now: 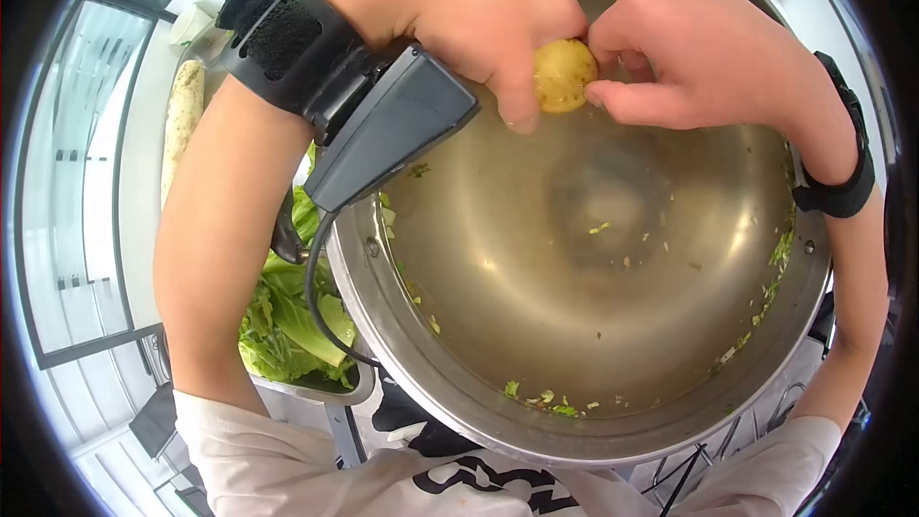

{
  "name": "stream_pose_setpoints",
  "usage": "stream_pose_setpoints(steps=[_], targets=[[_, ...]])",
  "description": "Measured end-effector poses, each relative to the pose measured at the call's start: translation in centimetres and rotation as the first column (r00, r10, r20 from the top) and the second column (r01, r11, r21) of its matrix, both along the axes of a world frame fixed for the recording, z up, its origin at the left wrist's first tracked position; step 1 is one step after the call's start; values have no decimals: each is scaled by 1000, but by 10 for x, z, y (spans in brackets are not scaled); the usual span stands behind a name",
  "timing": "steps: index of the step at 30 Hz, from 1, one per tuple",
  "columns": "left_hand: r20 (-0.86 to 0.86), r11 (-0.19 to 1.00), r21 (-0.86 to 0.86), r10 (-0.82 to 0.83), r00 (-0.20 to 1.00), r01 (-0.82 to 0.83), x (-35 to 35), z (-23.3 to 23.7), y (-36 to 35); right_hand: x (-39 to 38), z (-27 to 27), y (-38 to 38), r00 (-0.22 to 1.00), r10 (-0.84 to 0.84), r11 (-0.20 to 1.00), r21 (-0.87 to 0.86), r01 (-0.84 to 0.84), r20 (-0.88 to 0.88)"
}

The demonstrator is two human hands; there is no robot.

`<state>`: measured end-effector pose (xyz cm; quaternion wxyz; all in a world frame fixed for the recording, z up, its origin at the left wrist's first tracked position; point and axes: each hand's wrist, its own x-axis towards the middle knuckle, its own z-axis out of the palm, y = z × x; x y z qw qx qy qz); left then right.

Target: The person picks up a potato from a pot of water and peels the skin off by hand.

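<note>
A small yellow potato (565, 77) is between my two hands, over the far part of a wide steel pot (450, 429) of cloudy water (517, 316). My left hand (488, 19) is closed round the potato's left side, the thumb pointing down along it. From the right, my right hand (689, 48) pinches the potato's edge with thumb and curled index finger; its other fingers are folded. Bits of green leaf (565, 410) float along the pot's inner wall, and a few drift near the middle.
Left of the pot, a metal tray (359, 385) holds leafy greens (297, 316). A long pale root vegetable (184, 115) lies farther up on the left. A dark device (392, 129) with a cable is strapped to my left wrist, and a black band (847, 148) circles my right.
</note>
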<state>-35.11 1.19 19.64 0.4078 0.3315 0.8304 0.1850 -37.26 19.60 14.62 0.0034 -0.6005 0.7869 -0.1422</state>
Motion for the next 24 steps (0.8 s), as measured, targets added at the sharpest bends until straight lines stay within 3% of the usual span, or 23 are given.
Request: stream_pose_setpoints(steps=[3,8,12,13,15,18,20,24], targets=[[-72,971,181,-145,987,156,-5,-17,-21,-2,3,0,999,-9,996,89,13,-46],[28,999,13,-51,998,51,-10,-14,-9,-8,8,-1,994,0,978,208,22,-105],[72,972,211,-117,991,100,-11,-21,-22,2,3,-2,998,-28,998,63,31,-54],[164,980,186,-106,981,75,-20,-18,-19,0,2,-2,997,-26,997,64,31,-75],[154,985,156,-103,983,79,-22,-17,-18,-4,2,-2,992,-20,996,84,30,-121],[-17,989,106,-97,995,99,-13,-25,-20,-5,4,-2,992,-14,995,101,27,-129],[22,994,75,-79,997,77,-15,-31,-15,0,3,-2,998,-25,997,65,28,-51],[13,985,122,-121,993,118,-15,-28,-21,-6,2,-2,995,-24,994,106,35,-99]])
